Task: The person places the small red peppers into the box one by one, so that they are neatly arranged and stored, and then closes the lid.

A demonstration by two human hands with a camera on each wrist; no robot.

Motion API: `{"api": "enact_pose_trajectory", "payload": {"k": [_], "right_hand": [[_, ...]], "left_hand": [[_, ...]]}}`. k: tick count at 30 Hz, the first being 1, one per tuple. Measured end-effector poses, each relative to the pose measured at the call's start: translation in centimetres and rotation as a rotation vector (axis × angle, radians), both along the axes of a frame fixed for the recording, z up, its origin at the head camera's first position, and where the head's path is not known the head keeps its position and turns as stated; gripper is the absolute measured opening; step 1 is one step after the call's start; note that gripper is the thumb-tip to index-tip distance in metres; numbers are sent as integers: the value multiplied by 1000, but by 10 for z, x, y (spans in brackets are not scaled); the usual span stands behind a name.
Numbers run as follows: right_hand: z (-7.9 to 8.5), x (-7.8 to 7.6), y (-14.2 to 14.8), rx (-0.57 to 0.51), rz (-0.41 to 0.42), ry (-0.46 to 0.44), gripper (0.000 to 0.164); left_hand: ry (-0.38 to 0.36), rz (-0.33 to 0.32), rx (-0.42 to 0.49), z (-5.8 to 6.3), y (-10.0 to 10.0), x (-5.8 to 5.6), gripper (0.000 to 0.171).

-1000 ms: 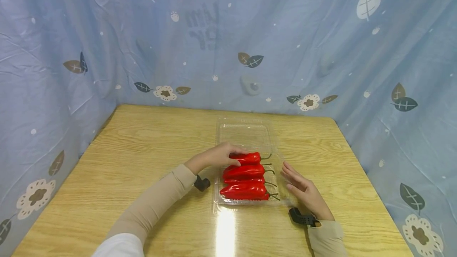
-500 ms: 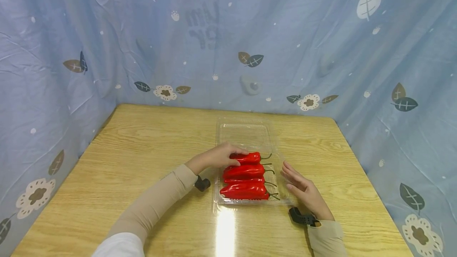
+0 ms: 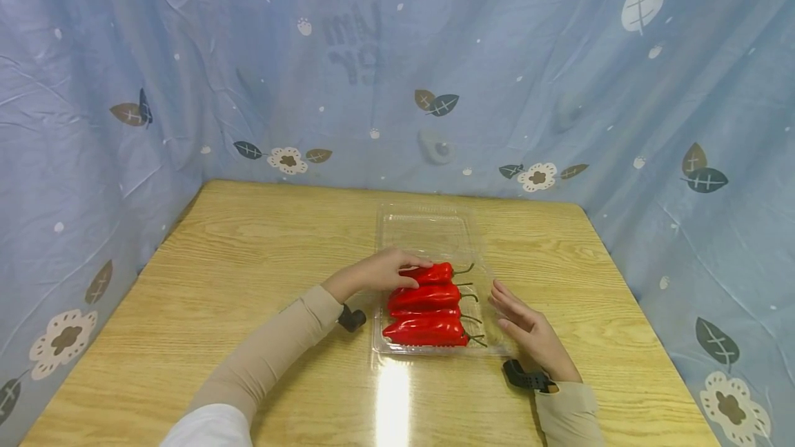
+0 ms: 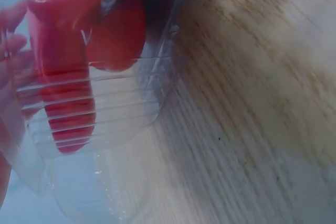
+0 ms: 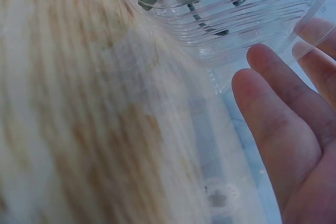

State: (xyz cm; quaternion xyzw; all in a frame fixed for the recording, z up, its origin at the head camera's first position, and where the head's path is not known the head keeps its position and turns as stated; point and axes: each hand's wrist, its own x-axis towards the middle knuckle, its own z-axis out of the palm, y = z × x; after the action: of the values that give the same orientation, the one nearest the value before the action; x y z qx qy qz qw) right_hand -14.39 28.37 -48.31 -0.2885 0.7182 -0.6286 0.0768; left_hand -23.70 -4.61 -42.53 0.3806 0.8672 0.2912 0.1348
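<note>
Several long red peppers with dark green stems lie side by side in a clear plastic box [image 3: 377, 309], stems to the right. My left hand [image 3: 393, 269] reaches over the box's left side and holds the farthest red pepper [image 3: 442, 272], thumb on its near side and fingers over the top. In the left wrist view, the fingers [image 4: 18, 51] show behind the box's ribbed clear wall, close to a red pepper [image 4: 65, 77]. My right hand [image 3: 528, 330] is at the box's right side, fingers fairly straight, fingertips [image 5: 257, 53] close to the clear wall, holding nothing.
The box's clear lid [image 3: 425, 230] lies folded open toward the back of the wooden table [image 3: 279, 240]. A blue patterned curtain [image 3: 373, 54] hangs behind and along both sides. A black wrist camera [image 3: 522, 376] sits below the right hand, another [image 3: 352, 319] below the left.
</note>
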Motion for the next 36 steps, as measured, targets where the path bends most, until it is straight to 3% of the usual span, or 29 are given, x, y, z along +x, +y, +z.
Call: {"api": "enact_pose_trajectory", "payload": {"k": [7, 14, 19, 27, 36], "right_hand": [[2, -1, 1, 12, -7, -4, 52], [3, -2, 0, 13, -2, 6, 52], [3, -2, -1, 13, 5, 25, 52], [2, -1, 0, 6, 0, 20, 51], [-3, 0, 0, 7, -5, 49, 50]], "left_hand": [[-80, 35, 80, 6, -9, -2, 46], [-43, 95, 142, 10, -22, -8, 47], [-35, 182, 214, 13, -32, -13, 50], [-16, 369, 267, 5, -49, -26, 53], [-59, 444, 256, -10, -61, -38, 55]]}}
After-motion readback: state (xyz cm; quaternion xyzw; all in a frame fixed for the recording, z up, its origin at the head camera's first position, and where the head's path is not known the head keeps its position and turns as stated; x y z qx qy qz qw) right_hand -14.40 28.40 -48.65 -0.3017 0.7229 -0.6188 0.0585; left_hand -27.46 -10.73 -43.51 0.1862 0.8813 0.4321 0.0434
